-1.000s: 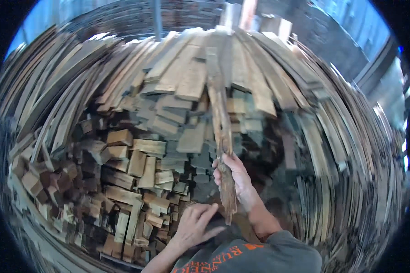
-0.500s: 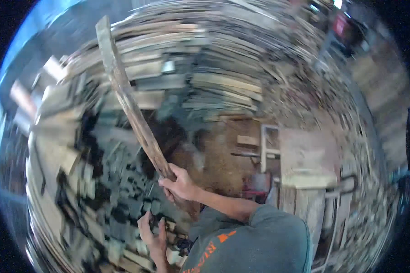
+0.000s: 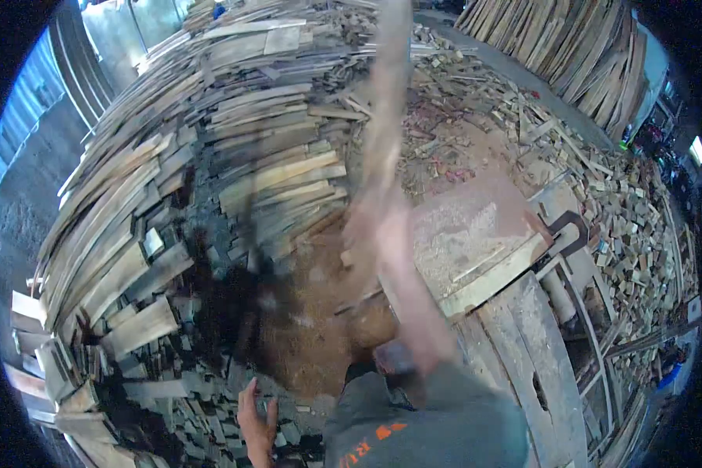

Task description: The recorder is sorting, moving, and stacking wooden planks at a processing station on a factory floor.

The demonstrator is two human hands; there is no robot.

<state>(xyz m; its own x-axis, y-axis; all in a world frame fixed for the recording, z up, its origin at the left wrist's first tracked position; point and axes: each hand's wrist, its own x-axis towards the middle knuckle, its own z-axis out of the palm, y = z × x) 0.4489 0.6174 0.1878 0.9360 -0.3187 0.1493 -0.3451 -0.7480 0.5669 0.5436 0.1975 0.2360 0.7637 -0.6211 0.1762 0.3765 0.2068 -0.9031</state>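
My right hand (image 3: 378, 222), smeared by motion, is closed around the lower end of a long wooden plank (image 3: 390, 101). The plank points away from me and runs out of the top of the picture, also blurred. Beneath my right arm is a sawdust-covered work table (image 3: 468, 226) with a pale front edge. Low and to the left, my left hand (image 3: 256, 417) is held up with its fingers apart and nothing in it. Below it lie short wood offcuts (image 3: 203, 409).
Stacked boards (image 3: 281, 175) fill the left and far side. A heap of small wood blocks (image 3: 639, 249) lies at the right, beside a metal frame (image 3: 585, 304) and a worn wooden bench top (image 3: 522, 343). Tall planks (image 3: 554, 54) lean at the far right. Brown dusty floor (image 3: 304, 312) shows in the middle.
My right hand has swung the plank from the left over to the right, above the table's edge. The view has turned to the right. My left hand stays low with its fingers apart.
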